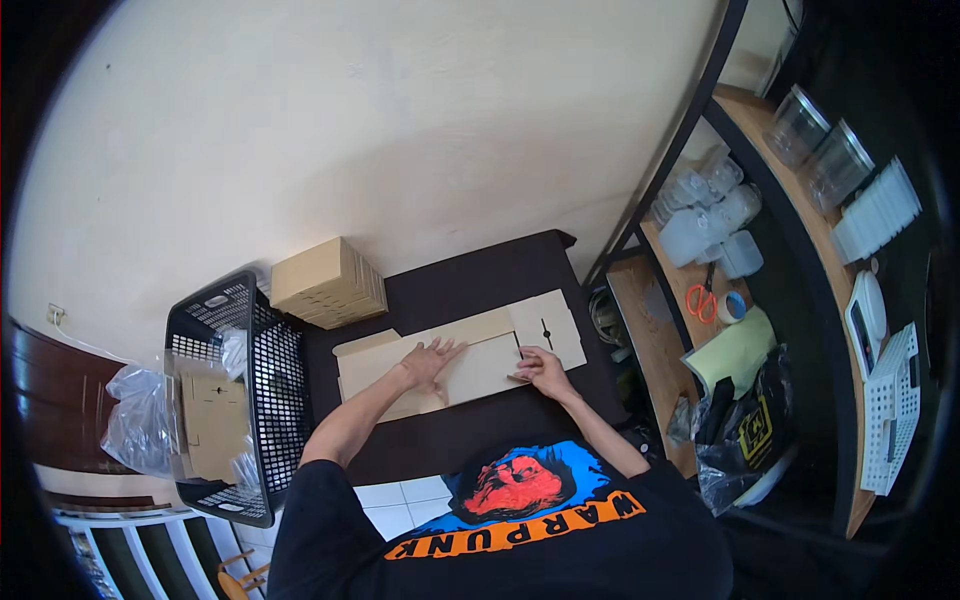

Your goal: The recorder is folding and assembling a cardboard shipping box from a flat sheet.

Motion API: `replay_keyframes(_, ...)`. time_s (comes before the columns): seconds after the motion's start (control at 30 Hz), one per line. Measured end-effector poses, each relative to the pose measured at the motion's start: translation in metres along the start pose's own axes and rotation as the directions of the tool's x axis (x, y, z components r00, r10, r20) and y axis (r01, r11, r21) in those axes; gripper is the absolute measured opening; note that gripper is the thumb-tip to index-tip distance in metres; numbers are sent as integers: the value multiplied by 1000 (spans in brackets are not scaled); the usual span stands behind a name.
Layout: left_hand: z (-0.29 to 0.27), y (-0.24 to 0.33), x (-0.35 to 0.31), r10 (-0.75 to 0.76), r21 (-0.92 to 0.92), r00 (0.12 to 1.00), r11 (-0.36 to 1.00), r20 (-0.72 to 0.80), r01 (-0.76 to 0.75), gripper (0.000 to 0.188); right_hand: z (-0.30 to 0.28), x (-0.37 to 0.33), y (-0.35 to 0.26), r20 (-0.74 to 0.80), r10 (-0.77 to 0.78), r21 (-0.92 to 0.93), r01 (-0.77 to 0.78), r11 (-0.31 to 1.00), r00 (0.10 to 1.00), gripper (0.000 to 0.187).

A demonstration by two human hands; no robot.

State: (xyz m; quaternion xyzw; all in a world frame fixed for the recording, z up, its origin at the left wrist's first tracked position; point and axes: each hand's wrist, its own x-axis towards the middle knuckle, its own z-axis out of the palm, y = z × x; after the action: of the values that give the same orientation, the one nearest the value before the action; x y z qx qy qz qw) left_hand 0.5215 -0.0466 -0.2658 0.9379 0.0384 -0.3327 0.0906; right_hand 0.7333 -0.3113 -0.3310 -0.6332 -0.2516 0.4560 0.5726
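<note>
A flat, unfolded cardboard box lies lengthwise across the dark-covered table, with creases and dark cut slots toward its right end. My left hand presses down on its middle, palm low and fingers spread. At the right part of the sheet, beside a dark slot, my right hand has its fingers bent and its thumb and fingertips at a panel's edge. What lies under those fingertips is partly hidden.
A stack of folded cardboard boxes stands at the table's back left. Beside it is a black plastic basket with cardboard and plastic bags. On the right, shelves hold plastic containers, orange-handled scissors and a tape roll.
</note>
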Motion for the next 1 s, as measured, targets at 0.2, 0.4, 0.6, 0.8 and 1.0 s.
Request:
replay_keyframes(0.2,19,38,-7,-193,-93,962,980,-195,177,152,0,-34,-24,360,-25,-119,72,990,933,59)
replay_keyframes(0.4,31,42,-7,-259,-112,926,965,-273,237,157,5,-52,-46,715,28,-595,588,548,698,114)
replay_keyframes(0.6,41,42,-8,-262,-193,917,958,-300,210,157,8,-54,-24,775,38,-595,710,376,630,105)
replay_keyframes(0.8,39,43,-3,-249,-223,931,956,-266,192,156,-15,-42,-3,778,-115,-531,744,405,618,71)
replay_keyframes(1.0,34,40,-13,-278,-223,931,948,-237,226,156,2,-47,-29,798,-23,-593,793,140,602,66)
